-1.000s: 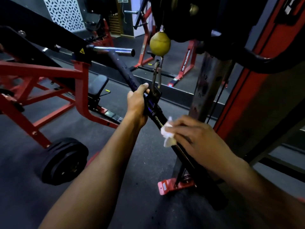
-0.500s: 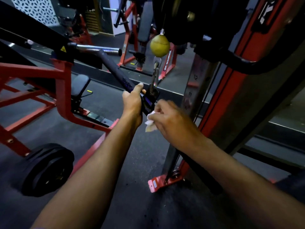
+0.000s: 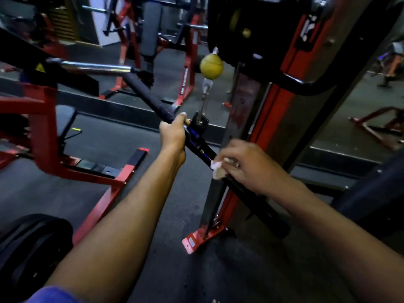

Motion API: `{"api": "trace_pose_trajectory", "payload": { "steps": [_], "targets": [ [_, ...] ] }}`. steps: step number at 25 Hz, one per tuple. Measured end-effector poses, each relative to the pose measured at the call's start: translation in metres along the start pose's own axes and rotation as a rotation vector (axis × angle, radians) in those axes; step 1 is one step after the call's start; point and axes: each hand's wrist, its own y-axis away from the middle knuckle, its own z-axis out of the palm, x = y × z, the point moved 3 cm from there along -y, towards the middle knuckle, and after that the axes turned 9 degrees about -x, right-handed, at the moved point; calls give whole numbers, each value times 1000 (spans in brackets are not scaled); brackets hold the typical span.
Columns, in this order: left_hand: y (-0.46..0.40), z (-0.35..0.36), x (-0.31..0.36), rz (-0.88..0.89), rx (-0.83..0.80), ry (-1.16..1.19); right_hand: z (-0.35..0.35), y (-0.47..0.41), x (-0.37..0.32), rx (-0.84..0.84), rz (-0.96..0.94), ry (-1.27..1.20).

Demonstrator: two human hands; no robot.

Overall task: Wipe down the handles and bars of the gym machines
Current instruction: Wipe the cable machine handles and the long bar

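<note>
A long black cable bar (image 3: 150, 99) slants from upper left to lower right, hung by a metal clip (image 3: 204, 106) under a yellow ball stopper (image 3: 211, 64). My left hand (image 3: 173, 133) grips the bar just left of the clip. My right hand (image 3: 244, 166) holds a small white wipe (image 3: 217, 168) wrapped against the bar, lower down on the right side of the clip. The bar's lower end (image 3: 275, 224) sticks out past my right wrist.
The red cable tower post (image 3: 279, 101) stands right behind the bar, its foot (image 3: 196, 239) on the dark floor. A red plate-loaded machine (image 3: 43, 119) with a chrome sleeve (image 3: 96, 67) is at left. Black weight plates (image 3: 32, 246) lie bottom left.
My right hand with the wipe slid up the bar toward the clip, then back down the bar. My left hand kept its grip. The view shifted right.
</note>
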Motion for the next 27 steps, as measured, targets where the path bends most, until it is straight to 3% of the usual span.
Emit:
{"api": "trace_pose_trajectory", "payload": {
  "steps": [3, 5, 7, 11, 14, 19, 24, 27],
  "targets": [
    [3, 7, 0, -1, -3, -43, 19, -15, -30, 83, 13, 336],
    [-1, 5, -2, -22, -18, -63, 27, 3, -32, 75, 9, 420],
    [-5, 2, -5, -46, -37, -57, 28, 33, -26, 76, 26, 352],
    [0, 2, -5, -69, -64, -57, 16, 53, -6, 203, 289, -19],
    [4, -1, 1, -47, -58, -64, 25, 26, -21, 295, 339, 27],
    [-9, -18, 8, -20, -38, -89, 52, 41, -43, 289, 162, 184],
    [-18, -27, 13, 16, -16, -82, 47, 64, -12, 407, 444, -73],
    [-17, -26, 13, 11, -23, -99, 55, 42, -26, 393, 398, 13]
  ]
}}
